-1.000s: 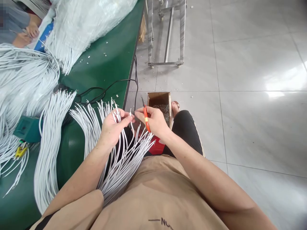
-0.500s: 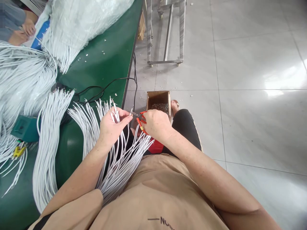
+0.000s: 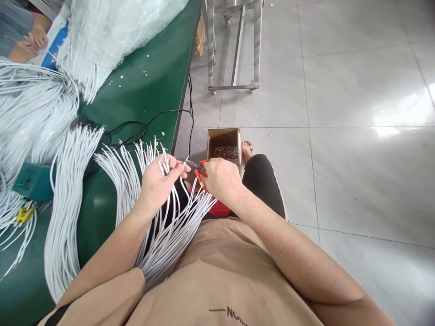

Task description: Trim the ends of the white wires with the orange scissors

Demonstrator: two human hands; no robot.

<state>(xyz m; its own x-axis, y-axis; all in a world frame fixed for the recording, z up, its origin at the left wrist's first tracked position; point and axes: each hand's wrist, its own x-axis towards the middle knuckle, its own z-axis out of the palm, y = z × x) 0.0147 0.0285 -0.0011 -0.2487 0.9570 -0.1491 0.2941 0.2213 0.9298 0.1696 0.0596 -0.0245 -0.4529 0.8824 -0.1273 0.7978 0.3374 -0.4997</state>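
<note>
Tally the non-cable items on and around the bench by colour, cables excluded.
Orange-handled scissors in the right hand: 1
Green box on the table: 1
Brown cardboard box on the floor: 1
Black cord: 1
Yellow tool: 1
Total: 5

White cable bundle [image 3: 163, 226] fanned across lap, one end at red-handled cutters [image 3: 199, 170], tips up.

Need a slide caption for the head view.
Left hand pinches white cables; right hand holds red-handled scissors above cardboard box.
</note>
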